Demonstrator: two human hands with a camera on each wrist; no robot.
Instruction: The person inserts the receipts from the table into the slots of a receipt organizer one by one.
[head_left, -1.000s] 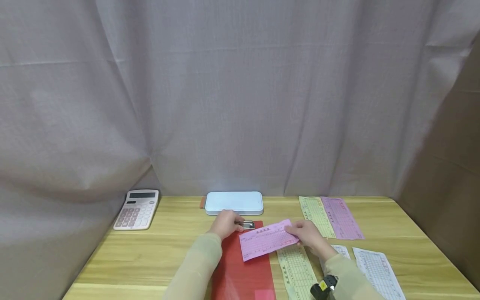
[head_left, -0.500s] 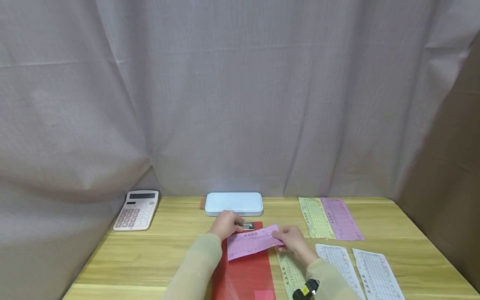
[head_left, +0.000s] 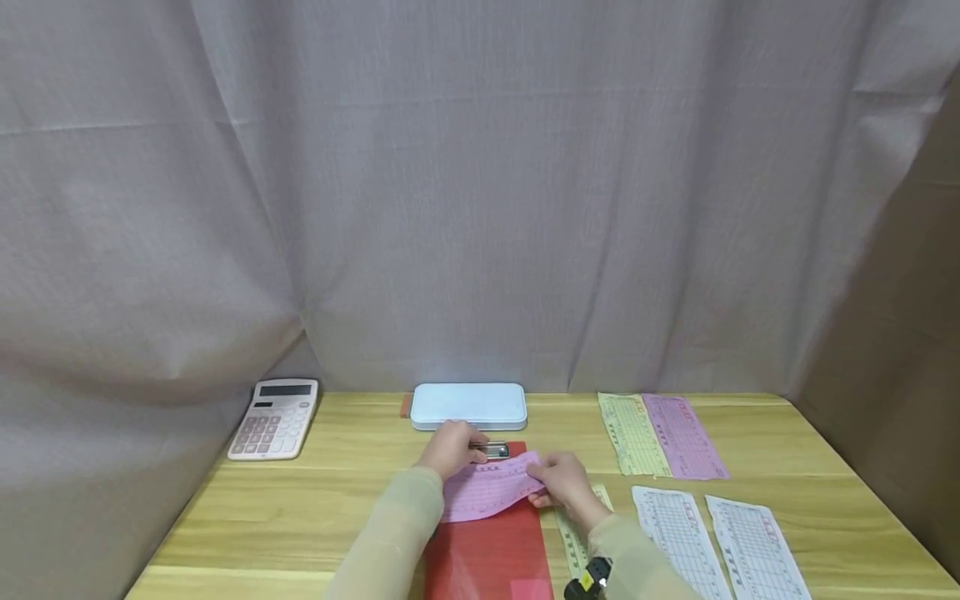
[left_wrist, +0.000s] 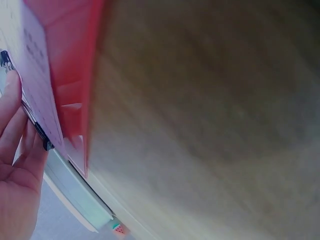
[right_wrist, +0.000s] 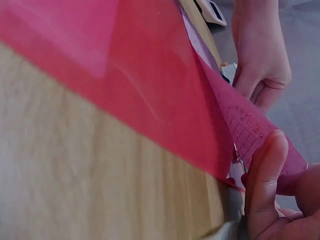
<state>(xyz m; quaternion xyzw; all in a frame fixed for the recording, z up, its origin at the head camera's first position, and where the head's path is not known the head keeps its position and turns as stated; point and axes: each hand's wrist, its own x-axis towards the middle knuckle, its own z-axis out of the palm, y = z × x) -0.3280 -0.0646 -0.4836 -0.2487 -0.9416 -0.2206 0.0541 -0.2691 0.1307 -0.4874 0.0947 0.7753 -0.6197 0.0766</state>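
A red clip folder (head_left: 487,558) lies on the wooden table, its metal clip (head_left: 495,451) at the far end. My left hand (head_left: 448,450) holds that clip, thumb on one side and fingers on the other in the left wrist view. My right hand (head_left: 566,483) pinches the right end of a pink printed form (head_left: 491,487). The form bends over the folder's upper part, its far edge close to the clip. In the right wrist view, the raised end of the form slants up between the thumb and fingers. The left hand covers part of the clip.
A yellow form (head_left: 573,546) lies partly under the right forearm. Two white forms (head_left: 678,533) are to the right. Behind them lie a yellow form (head_left: 633,433) and a pink form (head_left: 684,437). A pale blue case (head_left: 468,406) stands behind the folder; a calculator (head_left: 273,419) sits at left.
My right hand has moved left with the pink form, bringing it over the folder and up to the clip. More of the white forms shows now. The left hand has stayed on the clip.
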